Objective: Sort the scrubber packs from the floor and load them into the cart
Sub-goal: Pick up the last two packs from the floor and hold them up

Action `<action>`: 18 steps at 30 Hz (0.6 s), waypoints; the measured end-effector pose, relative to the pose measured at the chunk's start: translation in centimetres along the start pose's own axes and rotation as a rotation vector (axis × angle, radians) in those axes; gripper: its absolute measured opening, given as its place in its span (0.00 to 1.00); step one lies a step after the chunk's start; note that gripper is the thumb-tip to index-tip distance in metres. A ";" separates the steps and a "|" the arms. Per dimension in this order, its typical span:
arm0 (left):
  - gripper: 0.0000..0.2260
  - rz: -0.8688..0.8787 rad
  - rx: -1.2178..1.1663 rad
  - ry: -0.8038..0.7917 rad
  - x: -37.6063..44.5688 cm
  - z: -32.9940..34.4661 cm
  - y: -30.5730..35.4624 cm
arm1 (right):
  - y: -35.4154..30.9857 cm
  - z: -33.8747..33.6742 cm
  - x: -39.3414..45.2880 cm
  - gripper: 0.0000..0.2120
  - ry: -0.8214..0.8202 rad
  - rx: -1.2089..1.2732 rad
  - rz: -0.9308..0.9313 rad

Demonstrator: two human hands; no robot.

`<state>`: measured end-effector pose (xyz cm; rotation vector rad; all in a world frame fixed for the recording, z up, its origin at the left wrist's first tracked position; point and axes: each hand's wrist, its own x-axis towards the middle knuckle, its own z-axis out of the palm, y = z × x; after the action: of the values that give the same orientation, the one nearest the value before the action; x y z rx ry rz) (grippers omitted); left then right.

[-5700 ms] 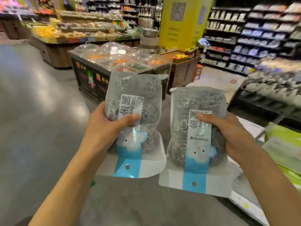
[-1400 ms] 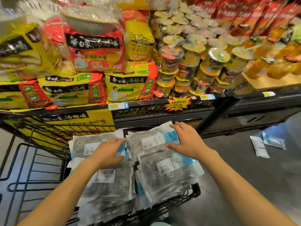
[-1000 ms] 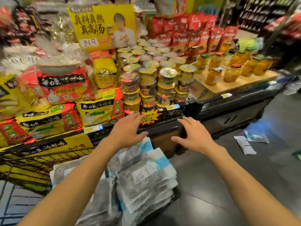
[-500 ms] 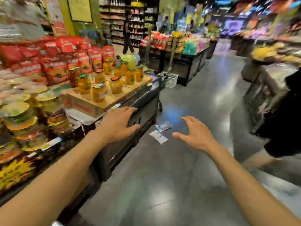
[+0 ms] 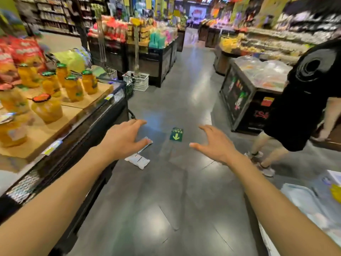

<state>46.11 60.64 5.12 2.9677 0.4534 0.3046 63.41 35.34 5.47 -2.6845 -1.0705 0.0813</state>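
floor: smooth grey tiled shop floor (image 5: 180, 191), glossy, with pale light patches and thin seams between large slabs.
scrubber packs: two flat white plastic scrubber packs; nearer one (image 5: 137, 160) rectangular, soft-edged, with a small dark label, lying flat on the floor close to the base of the left stand; farther one (image 5: 145, 145) mostly hidden behind the left hand, only a pale corner with a blue tint showing. apart from both hands.
cart: not seen here.
floor sticker: small dark green rectangular floor sticker with a pale downward arrow (image 5: 176, 134), flat on the floor between the two hands, beyond the packs.
left hand: bare left hand (image 5: 123, 140) stretched forward, palm down, fingers straight and loosely spread, gripping nothing, in the air above the floor, covering part of the farther pack in view.
right hand: bare right hand (image 5: 215, 143) stretched forward, fingers extended and spread wide, thumb out to the side, gripping nothing, touching nothing.
hands together: well apart, both empty.
left stand: dark metal display stand with a mesh front edge (image 5: 88, 124); brown cardboard trays on top bearing clear jars of yellow fruit with green lids (image 5: 89, 81), blurred.
right side: person in a black top and pale shoes (image 5: 302, 100) beside a dark display counter under clear domed lids (image 5: 245, 100).
basket: white wire basket (image 5: 140, 81) on the floor at the far end of the left stand.
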 end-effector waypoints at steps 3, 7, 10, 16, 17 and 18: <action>0.32 -0.003 -0.030 -0.022 5.6 1.7 -2.9 | 0.6 0.1 5.1 0.40 0.004 -0.005 0.045; 0.31 -0.003 -0.072 -0.064 12.6 3.4 -5.4 | 2.0 0.3 11.4 0.40 0.016 0.013 0.097; 0.31 -0.007 -0.077 -0.077 17.0 4.7 -6.9 | 3.2 0.7 15.8 0.41 0.010 0.013 0.122; 0.32 -0.036 -0.070 -0.120 26.0 8.1 -10.4 | 5.5 2.5 26.0 0.39 -0.053 0.012 0.121; 0.32 -0.044 -0.068 -0.128 27.6 8.8 -11.1 | 6.0 2.9 28.0 0.39 -0.059 0.007 0.112; 0.32 -0.052 -0.067 -0.133 29.1 9.6 -11.7 | 6.5 3.3 30.1 0.39 -0.060 0.009 0.101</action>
<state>72.08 79.78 -0.76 2.8822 0.4936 0.1139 89.19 52.05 1.88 -2.7434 -0.9488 0.1862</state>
